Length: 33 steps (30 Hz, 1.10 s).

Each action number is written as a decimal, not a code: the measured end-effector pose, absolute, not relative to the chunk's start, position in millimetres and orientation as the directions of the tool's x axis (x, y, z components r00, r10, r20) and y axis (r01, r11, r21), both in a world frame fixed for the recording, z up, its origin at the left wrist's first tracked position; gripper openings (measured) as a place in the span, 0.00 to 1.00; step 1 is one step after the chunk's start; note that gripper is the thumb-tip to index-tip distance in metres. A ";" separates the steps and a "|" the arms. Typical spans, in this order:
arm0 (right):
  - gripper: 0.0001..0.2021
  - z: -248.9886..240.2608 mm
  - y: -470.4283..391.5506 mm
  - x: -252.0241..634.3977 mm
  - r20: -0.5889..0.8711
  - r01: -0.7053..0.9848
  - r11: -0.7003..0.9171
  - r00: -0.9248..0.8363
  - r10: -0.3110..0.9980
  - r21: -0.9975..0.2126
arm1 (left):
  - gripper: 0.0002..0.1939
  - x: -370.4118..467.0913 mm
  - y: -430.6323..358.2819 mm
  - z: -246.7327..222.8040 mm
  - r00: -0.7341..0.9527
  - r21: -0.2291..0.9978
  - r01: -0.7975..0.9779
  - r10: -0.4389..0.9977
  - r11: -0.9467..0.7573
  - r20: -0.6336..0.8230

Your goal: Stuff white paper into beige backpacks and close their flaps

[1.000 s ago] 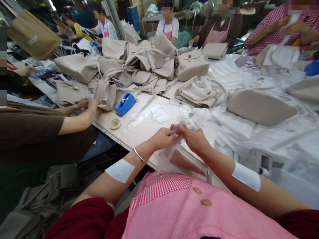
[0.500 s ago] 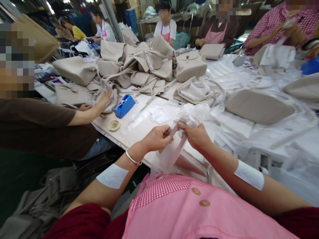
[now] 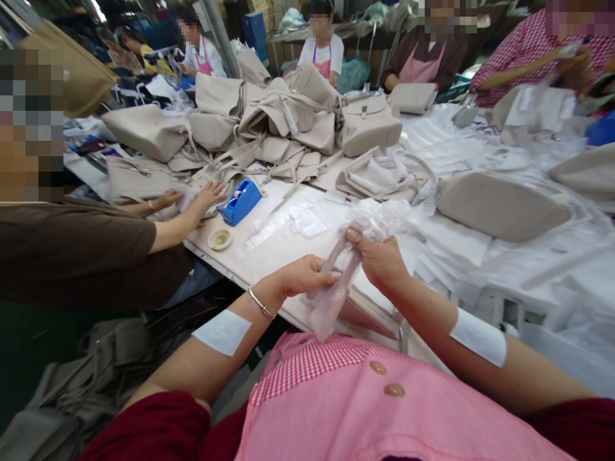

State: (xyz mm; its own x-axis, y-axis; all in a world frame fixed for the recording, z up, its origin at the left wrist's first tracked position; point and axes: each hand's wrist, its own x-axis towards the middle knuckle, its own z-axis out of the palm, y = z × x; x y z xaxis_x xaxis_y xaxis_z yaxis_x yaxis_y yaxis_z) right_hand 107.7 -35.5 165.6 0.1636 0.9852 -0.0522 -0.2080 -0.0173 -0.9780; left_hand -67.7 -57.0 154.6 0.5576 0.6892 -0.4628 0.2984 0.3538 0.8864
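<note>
In front of my apron, a beige bag strap (image 3: 331, 257) forms a loop, wrapped in thin translucent plastic film (image 3: 325, 314) that hangs down from it. My left hand (image 3: 305, 276) is closed round the lower part of the strap, thumb on top. Higher up, my right hand (image 3: 382, 257) pinches the strap and film between thumb and fingers. Crumpled clear plastic (image 3: 372, 214) bunches just beyond my right fingers. Beneath my hands, a beige bag (image 3: 368, 312) lies partly hidden at the table edge.
A blue tape dispenser (image 3: 241, 202) and a small round dish (image 3: 220, 239) stand to the left. Beige handbags (image 3: 211, 131) are heaped behind. White sheets and film cover the right, with a large beige bag (image 3: 502, 205). A co-worker's hands (image 3: 206, 195) handle a bag at left.
My left hand has slid down along the strap, away from my right hand, and the film hangs more gathered. My right hand stays nearly in place. The co-worker's hands at left have shifted.
</note>
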 end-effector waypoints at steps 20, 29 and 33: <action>0.16 138.6 -59.4 96.8 -0.163 -0.159 -0.161 0.003 0.987 -0.974 | 0.10 -35.8 -50.4 139.5 0.354 0.936 0.094 0.867 0.340 -0.351; 0.15 151.8 -36.1 112.1 -0.043 -0.247 -0.028 0.053 0.998 -0.969 | 0.17 -64.2 -51.7 149.8 0.569 0.882 0.334 0.675 0.332 -0.469; 0.17 141.0 -44.9 101.5 -0.081 -0.280 -0.078 -0.003 0.997 -0.957 | 0.15 -57.5 -49.3 141.7 0.433 0.892 0.281 0.782 0.354 -0.448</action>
State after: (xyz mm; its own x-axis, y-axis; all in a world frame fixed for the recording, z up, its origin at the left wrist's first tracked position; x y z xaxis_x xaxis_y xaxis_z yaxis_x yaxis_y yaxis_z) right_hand 101.5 -44.9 141.0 -0.0029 0.9967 -0.0808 -0.2801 -0.0784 -0.9568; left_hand -57.5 -49.3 141.7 0.4335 0.7822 -0.4475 0.2811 0.3545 0.8918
